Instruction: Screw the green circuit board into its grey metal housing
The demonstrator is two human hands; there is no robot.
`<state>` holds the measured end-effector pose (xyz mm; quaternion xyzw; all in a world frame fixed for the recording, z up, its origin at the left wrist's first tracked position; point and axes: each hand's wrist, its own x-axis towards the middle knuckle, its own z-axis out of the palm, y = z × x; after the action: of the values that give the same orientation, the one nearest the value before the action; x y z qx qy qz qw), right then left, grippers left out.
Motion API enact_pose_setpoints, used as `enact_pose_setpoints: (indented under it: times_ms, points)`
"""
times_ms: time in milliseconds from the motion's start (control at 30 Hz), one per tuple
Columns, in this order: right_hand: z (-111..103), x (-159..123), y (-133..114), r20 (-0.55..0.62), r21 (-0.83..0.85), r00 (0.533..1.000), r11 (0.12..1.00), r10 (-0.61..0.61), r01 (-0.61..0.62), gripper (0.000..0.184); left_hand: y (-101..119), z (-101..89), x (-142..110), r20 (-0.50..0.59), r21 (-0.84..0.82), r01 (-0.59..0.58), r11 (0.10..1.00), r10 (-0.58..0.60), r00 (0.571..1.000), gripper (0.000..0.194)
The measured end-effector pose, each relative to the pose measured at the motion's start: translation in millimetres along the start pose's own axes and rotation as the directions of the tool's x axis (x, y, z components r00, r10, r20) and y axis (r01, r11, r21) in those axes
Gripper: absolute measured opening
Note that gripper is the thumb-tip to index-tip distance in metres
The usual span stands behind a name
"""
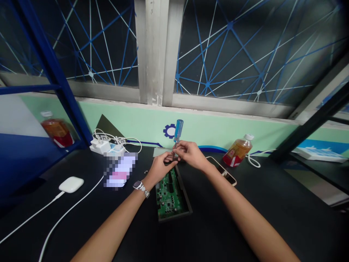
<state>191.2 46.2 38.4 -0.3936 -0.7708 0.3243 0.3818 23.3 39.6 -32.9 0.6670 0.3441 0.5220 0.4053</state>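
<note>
A screwdriver (179,129) with a clear blue handle stands nearly upright over the far end of a green circuit board (167,196). My right hand (191,154) pinches its shaft just below the handle. The board lies in a shallow dark frame (186,193) on the black table. My left hand (160,165), with a watch (138,185) on the wrist, reaches over the board's left side. Its fingers are curled close to the lower shaft and touch or nearly touch my right fingertips. What they pinch, and the screwdriver's tip, are hidden.
Left of the board lie a lit phone (122,171), a white charging case (71,184) with a cable, and a power strip (100,146). Tiny metal pieces (146,171) rest near my left wrist. To the right are another phone (225,173) and a drink bottle (238,151).
</note>
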Motion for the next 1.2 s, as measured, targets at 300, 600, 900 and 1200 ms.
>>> enact_pose_setpoints:
  times_ms: [300,600,900,1200]
  points:
    - [8,0,1,-0.173,-0.259,0.984,0.966,-0.038,-0.009,0.014,-1,1.1,0,-0.077,0.063,0.019,0.998,-0.014,0.997,0.022]
    - [3,0,-4,0.074,0.153,0.994,0.984,0.079,-0.09,0.029,-5,-2.2,0,0.065,-0.041,0.048,0.998,-0.045,0.997,0.018]
    - [-5,-1,-9,0.162,0.226,0.979,0.962,0.12,-0.156,0.025,3,-3.5,0,0.191,-0.025,0.006,1.0,-0.001,0.982,0.025]
    - [-5,-1,0,0.075,0.119,0.997,0.992,0.029,-0.038,0.013,-4,1.9,-1,0.066,0.069,-0.065,0.996,0.061,0.996,0.031]
